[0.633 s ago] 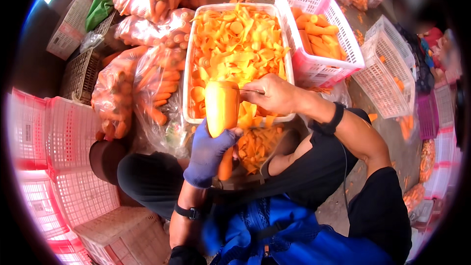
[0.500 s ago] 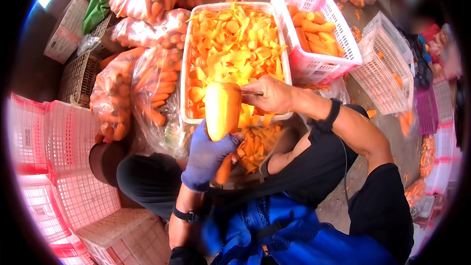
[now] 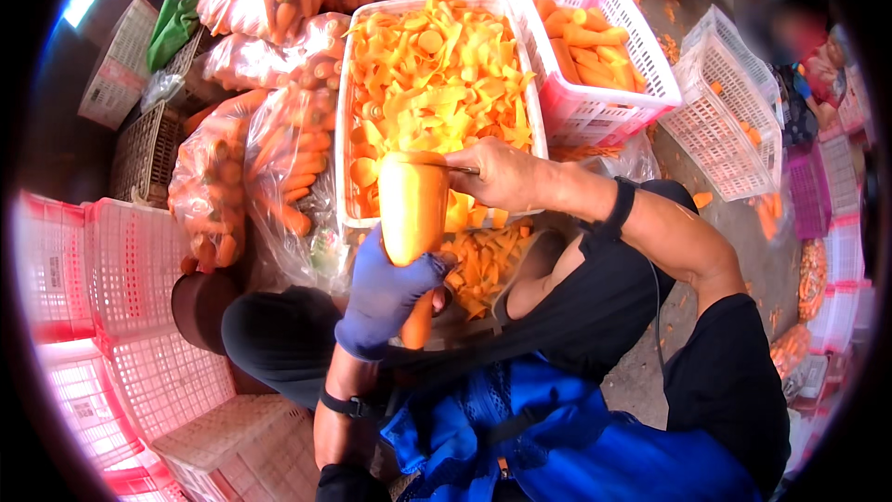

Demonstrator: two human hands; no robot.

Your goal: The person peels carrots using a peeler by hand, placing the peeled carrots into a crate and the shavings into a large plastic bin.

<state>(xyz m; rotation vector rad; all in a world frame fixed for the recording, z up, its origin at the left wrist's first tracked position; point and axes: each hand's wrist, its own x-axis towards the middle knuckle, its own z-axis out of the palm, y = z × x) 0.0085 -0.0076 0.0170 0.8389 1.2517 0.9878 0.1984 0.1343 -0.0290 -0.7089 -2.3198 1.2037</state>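
My left hand (image 3: 388, 293), in a blue-purple glove, is wrapped round a thick, peeled orange carrot (image 3: 412, 214). The carrot stands nearly upright, and its narrow end pokes out below my fist. My bare right hand (image 3: 506, 175) grips a thin metal peeler (image 3: 464, 169) that reaches across to the carrot's upper end. How its blade sits on the carrot is hard to make out. Right behind both hands lies a white tub (image 3: 345, 144) heaped with carrot peelings (image 3: 437, 84). More peelings (image 3: 483, 270) lie in a pile below the tub, between my legs.
Clear plastic bags of carrots (image 3: 209, 186) crowd the left side of the tub. A pink-white crate (image 3: 595, 112) of peeled carrots stands at its right. Farther right is another white crate (image 3: 729, 121) with a few carrot pieces. Pink crates (image 3: 139, 260) are stacked at my left.
The view has shifted slightly. Both hands, with the carrot and peeler, sit a little farther left in the picture; both grips look the same.
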